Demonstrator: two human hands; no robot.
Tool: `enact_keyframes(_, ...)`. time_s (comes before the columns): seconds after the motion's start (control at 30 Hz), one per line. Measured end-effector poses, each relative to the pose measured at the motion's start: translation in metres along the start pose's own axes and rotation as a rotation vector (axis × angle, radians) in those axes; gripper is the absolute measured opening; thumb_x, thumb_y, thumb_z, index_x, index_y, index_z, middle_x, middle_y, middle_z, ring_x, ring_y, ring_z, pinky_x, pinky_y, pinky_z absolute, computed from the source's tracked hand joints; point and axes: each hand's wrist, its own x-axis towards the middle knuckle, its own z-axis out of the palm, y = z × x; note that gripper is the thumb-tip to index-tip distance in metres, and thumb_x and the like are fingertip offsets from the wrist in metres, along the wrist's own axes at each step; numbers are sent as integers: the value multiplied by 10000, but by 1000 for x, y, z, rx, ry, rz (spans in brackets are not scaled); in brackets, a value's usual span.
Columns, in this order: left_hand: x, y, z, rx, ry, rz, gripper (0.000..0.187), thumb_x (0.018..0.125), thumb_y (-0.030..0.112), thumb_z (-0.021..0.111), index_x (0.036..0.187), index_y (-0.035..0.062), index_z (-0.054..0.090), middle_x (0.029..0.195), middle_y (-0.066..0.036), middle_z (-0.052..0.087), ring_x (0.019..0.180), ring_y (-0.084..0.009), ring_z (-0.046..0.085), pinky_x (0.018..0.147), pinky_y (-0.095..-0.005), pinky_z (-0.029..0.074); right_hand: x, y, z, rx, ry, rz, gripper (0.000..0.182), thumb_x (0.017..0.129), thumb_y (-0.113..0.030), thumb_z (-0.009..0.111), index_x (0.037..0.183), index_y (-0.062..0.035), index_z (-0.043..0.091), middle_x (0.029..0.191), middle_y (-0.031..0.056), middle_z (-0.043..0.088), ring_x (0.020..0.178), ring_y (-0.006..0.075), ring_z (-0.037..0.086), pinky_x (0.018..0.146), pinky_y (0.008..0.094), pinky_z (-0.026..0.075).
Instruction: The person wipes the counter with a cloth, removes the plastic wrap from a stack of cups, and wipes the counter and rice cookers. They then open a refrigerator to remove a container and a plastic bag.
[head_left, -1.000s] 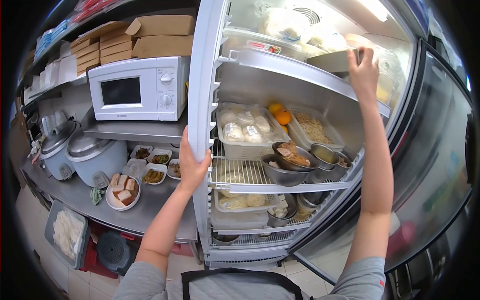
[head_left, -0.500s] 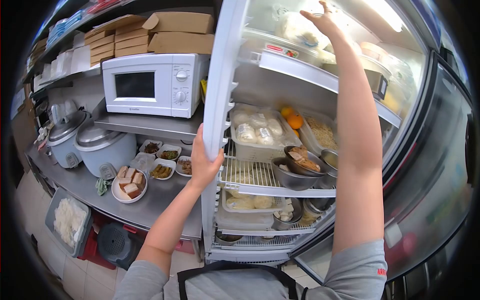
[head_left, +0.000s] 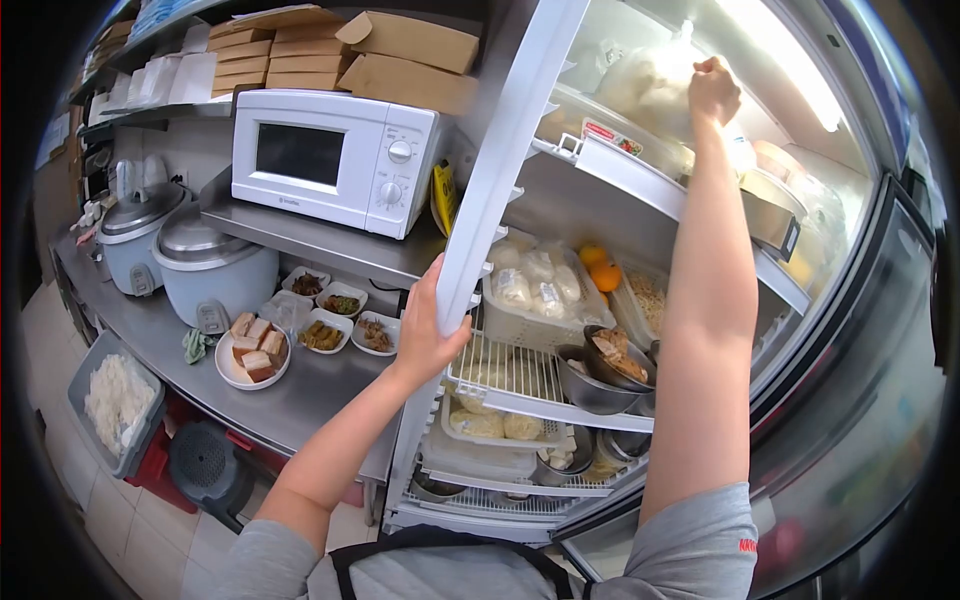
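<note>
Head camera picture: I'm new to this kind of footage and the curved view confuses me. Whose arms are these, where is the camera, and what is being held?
The camera sits on a person's head and looks forward and down, so both arms are that person's own; the wide lens bends the edges. The left hand grips the white front edge of an open fridge. The right hand reaches to the top shelf and closes on a clear plastic bag of pale food. Lower shelves hold a white basket of wrapped portions, oranges and steel bowls. To the left, a steel counter carries two rice cookers and small dishes; a microwave stands on a shelf above.
</note>
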Motion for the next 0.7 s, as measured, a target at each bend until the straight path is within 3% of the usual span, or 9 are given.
enact_keyframes(0.17,0,4,-1,20,-12,-29,794,677,70,626,1330,-34,186,1277,-251,350,1172,-382,381,979,-422,303,37,30,-51,0,268,-240,153,797,-207,500,869,-141,617,869,119,645,836,321,604,741,394,464)
enact_keyframes(0.27,-1,5,0,-1,-9,-48,794,678,70,626,1330,-38,185,1281,-247,349,1174,-375,384,976,-419,308,50,40,-93,70,284,-121,180,816,-208,465,890,-114,600,861,136,641,848,334,597,746,406,459)
enact_keyframes(0.3,-1,5,0,29,3,-8,797,685,72,624,1332,-41,174,1284,-248,347,1175,-373,385,973,-420,313,57,47,-100,41,286,-78,203,786,-234,505,912,-136,631,917,65,648,870,264,597,767,356,441)
enact_keyframes(0.4,-1,2,4,42,42,28,787,671,41,607,1333,-2,185,1239,-240,386,1101,-386,430,912,-414,366,93,75,-125,118,368,-166,250,787,-314,561,926,-124,644,914,78,649,868,245,599,775,336,440)
enact_keyframes(0.43,-3,-2,5,20,12,15,805,691,101,647,1337,1,178,1290,-257,323,1164,-391,376,946,-428,333,91,67,-138,158,394,-154,276,778,-332,588,935,-113,647,910,82,650,867,239,601,783,329,438)
enact_keyframes(0.5,0,10,-3,104,-24,-23,840,689,143,673,1346,12,166,1325,-253,275,1197,-395,332,964,-437,310,38,-1,-194,453,277,-125,111,794,35,496,883,93,530,911,215,549,819,287,570,692,343,502)
enact_keyframes(0.6,5,49,-22,164,-80,-143,951,689,274,720,1381,52,106,1402,-226,150,1275,-383,219,1006,-454,249,39,-16,-224,544,273,-192,136,775,2,539,866,103,522,883,239,543,816,306,570,693,341,507)
enact_keyframes(0.67,13,91,-41,-111,-97,-100,994,689,313,723,1399,91,63,1405,-206,169,1279,-353,236,999,-448,278,13,-35,-240,547,225,-180,169,770,-15,560,887,102,525,886,242,543,818,306,572,697,338,503)
enact_keyframes(0.7,20,109,-51,-527,-155,-259,1013,674,400,705,1401,106,62,1416,-207,137,1293,-355,207,997,-457,289,-4,-43,-246,684,70,-206,171,788,-68,558,884,73,542,860,219,560,807,291,575,702,336,497)
